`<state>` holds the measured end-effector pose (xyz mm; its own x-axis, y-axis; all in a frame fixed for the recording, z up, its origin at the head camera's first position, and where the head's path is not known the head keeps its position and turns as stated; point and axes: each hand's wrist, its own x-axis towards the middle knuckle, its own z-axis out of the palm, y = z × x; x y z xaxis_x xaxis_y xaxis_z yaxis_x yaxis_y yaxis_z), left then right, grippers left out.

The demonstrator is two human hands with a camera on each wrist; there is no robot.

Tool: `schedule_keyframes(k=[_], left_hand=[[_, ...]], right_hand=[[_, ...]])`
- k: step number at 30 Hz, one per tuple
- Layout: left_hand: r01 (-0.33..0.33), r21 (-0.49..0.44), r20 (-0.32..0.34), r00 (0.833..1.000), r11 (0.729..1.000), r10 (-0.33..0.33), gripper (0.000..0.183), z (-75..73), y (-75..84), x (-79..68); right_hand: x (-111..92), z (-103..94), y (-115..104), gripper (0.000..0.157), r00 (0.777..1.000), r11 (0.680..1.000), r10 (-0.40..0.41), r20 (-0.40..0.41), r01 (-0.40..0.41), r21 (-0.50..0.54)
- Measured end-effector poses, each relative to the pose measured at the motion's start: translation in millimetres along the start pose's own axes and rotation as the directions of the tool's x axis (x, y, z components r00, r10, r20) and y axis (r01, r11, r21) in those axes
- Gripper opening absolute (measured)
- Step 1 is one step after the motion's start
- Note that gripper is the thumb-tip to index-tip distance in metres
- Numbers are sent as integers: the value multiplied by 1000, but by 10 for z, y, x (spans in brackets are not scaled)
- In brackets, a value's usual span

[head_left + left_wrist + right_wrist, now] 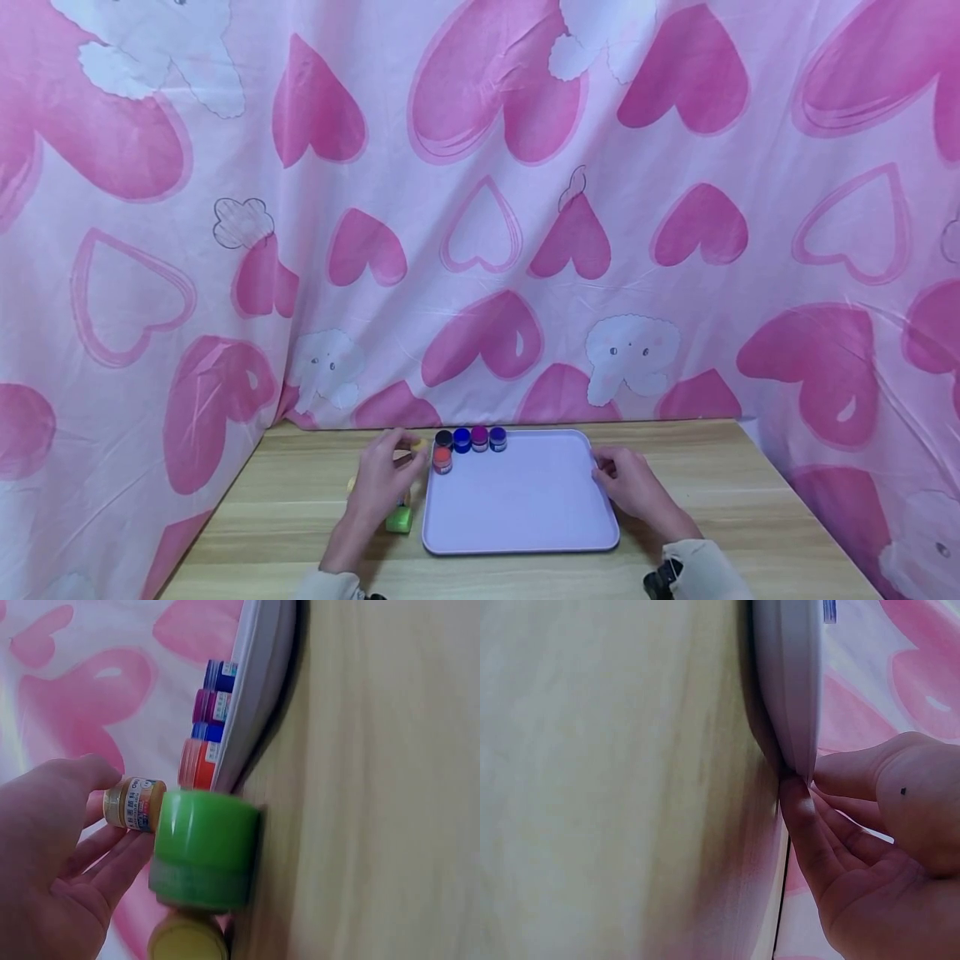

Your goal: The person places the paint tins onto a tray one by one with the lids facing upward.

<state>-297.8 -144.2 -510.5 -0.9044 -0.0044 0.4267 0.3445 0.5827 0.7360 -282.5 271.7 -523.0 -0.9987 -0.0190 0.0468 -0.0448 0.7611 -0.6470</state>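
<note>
My left hand (378, 479) pinches a small ochre paint jar (135, 804) between thumb and fingers, just off the left edge of the pale lilac tray (525, 508). At the tray's right side, my right hand (633, 483) grips the rim, its thumb on one face and fingers against the other in the right wrist view. In the tray's back left corner stand a black jar (444, 440), a blue jar (462, 441), a magenta jar (479, 439) and a violet jar (498, 439) in a row. An orange-red jar (442, 461) sits in front of the black one.
On the wooden table (292, 508), left of the tray, a green jar (399, 521) stands near the left wrist. Beside it is a yellow jar (187, 939), partly hidden by the left hand in the head view. A pink heart-patterned curtain (480, 333) hangs behind the table.
</note>
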Motion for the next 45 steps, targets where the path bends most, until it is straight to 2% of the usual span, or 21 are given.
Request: schedule_keyframes(k=[14, 24, 28, 35, 40, 45], left_hand=[[-67, -110, 10, 998, 992, 69, 15, 259, 69, 74], [-95, -37, 27, 995, 995, 96, 14, 417, 185, 118], [-123, -3, 26, 992, 992, 123, 14, 484, 186, 122], [-162, 0, 20, 987, 987, 162, 15, 557, 180, 121], [-232, 46, 3, 973, 972, 232, 17, 601, 176, 108], [-282, 81, 29, 959, 956, 281, 15, 627, 180, 107]], right_hand=[[-3, -3, 0, 37, 1000, 1000, -28, -14, 28, 3], [-2, -7, 9, 39, 1000, 1000, -6, 1, 6, 7], [2, -1, 21, 39, 1000, 1000, -14, -4, 14, 6], [11, 4, 21, 41, 1000, 1000, -4, -2, 4, 4], [13, 1, 16, 41, 1000, 1000, -6, 0, 6, 5], [5, 0, 17, 41, 1000, 1000, -2, 0, 2, 7]])
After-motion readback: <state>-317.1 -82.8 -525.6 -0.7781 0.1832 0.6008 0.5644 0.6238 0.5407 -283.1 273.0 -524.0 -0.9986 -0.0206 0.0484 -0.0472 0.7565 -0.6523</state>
